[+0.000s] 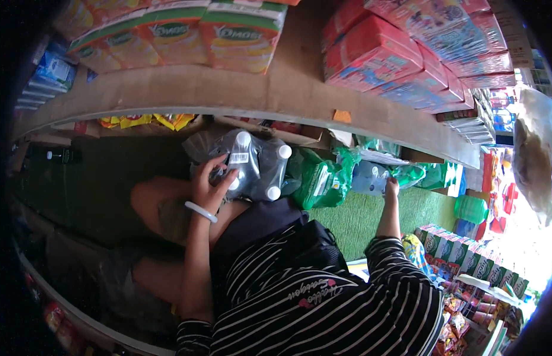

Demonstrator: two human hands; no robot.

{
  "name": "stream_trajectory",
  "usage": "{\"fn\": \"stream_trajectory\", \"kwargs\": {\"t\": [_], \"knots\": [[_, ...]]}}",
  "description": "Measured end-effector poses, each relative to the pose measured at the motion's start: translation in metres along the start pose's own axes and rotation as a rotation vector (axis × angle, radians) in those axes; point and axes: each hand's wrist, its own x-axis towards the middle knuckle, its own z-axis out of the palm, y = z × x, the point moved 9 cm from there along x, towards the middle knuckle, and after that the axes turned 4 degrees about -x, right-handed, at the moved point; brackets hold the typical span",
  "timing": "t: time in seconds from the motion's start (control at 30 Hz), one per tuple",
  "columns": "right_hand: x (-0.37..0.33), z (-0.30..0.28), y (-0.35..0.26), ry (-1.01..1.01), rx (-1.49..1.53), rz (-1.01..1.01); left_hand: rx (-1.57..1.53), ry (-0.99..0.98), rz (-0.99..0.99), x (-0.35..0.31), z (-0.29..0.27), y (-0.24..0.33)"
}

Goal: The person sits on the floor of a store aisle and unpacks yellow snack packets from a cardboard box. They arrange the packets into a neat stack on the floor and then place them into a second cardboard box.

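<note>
A shrink-wrapped pack of white-capped bottles (269,167) rests against my lap, below the shelf edge. My left hand (209,185), with a pale bangle on the wrist, grips the pack's left side, its fingers bent over the clear film near the caps. My right arm reaches forward to the right, and my right hand (392,187) is at the edge of a bluish-grey plastic-wrapped bundle (369,178). That hand's fingers are mostly hidden. Between the two hands sits a knotted green plastic bag (324,181), close beside the bottle pack.
A long shelf board (228,92) runs just above my hands, bearing orange drink cartons (240,35) and red wrapped packs (377,53). Green flooring (353,228) lies below. Stacked cartons (466,255) and snack packets (457,323) stand at the right; a dark bottle (64,155) lies far left.
</note>
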Motion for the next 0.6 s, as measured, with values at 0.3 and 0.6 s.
{"fn": "stream_trajectory", "kwargs": {"t": [0.3,0.6], "knots": [[-0.254,0.093,-0.186,-0.744,0.397,0.466,0.129,0.071,0.051,-0.008,-0.011,0.005],[-0.274,0.063,-0.272,-0.139,0.095,-0.431,0.194,0.109,0.167,-0.01,-0.014,0.014]]}}
